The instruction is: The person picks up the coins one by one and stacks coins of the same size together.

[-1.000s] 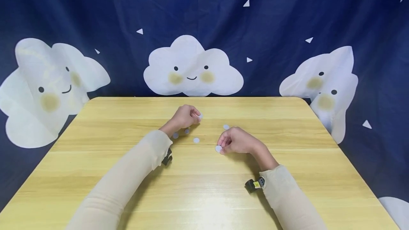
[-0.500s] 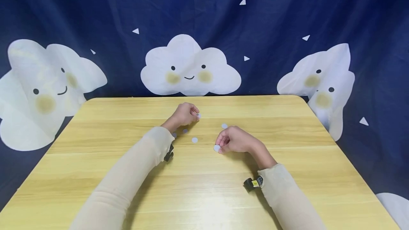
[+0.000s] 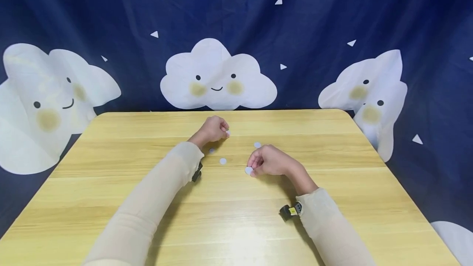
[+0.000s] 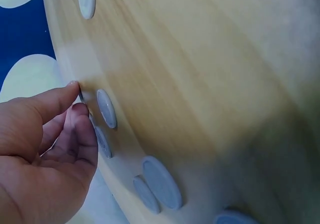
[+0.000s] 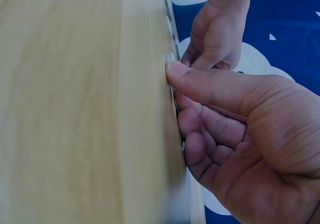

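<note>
Near disc: pinched at its edge in the right hand point(image 3: 271, 161), the pale near disc point(image 3: 249, 170) being kept close to the worktop point(image 3: 236, 212); whether it is lifted cannot be told
Far disc: gripped by its rim in the left hand point(image 3: 213, 129), most of the far disc point(image 3: 228, 133) being covered by fingertips
Right hand: closed to a narrow pinch; the disc's face is best left uncovered, so that its edge can be lined up by eye
Left hand: narrow too; light, even pressure is advised, since a thin rim could be slipped off
Loose discs: a middle disc point(image 3: 223, 161) is seen between the hands, a shaded disc point(image 3: 212, 150) beside the left wrist, a back disc point(image 3: 257, 145) just beyond the right hand
Left sleeve: the left sleeve point(image 3: 148, 202) should be held high, as the shaded disc could be brushed
</note>
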`<state>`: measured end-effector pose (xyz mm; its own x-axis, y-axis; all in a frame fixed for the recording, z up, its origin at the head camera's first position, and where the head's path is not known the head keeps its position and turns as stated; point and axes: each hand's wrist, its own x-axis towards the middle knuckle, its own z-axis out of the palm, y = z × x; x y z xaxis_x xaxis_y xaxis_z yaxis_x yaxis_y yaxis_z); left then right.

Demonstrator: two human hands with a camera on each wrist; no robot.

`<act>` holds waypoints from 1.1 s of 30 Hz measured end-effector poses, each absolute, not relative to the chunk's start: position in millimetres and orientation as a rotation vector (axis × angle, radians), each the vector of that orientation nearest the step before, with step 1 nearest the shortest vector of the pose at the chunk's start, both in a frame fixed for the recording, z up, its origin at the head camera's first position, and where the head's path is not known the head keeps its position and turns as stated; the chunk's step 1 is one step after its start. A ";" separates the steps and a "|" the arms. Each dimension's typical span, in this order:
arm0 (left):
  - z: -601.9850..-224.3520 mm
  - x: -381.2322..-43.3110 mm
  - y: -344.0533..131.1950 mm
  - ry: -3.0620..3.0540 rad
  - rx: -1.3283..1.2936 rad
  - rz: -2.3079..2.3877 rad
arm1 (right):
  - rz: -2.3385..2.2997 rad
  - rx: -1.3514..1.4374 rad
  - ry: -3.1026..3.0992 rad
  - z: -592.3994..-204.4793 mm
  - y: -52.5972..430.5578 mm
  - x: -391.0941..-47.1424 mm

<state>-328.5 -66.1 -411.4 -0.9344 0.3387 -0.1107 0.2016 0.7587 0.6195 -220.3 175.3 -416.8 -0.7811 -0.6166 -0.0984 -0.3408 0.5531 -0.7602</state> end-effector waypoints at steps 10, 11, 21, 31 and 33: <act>-406.9 -329.3 -67.7 2.699 0.415 0.897 | -1.062 -0.790 2.445 -416.3 174.7 -220.9; -407.0 -329.7 -67.4 2.693 0.426 0.897 | -1.062 -0.790 2.446 -416.4 174.9 -220.9; -406.5 -334.4 -62.8 2.638 0.436 0.814 | -1.071 -0.798 2.450 -417.0 175.4 -220.6; -405.9 -332.0 -65.4 2.652 0.567 0.798 | -1.077 -0.804 2.439 -417.2 175.1 -220.1; -407.2 -331.3 -67.0 2.659 0.593 0.826 | -1.075 -0.806 2.440 -417.1 175.2 -219.9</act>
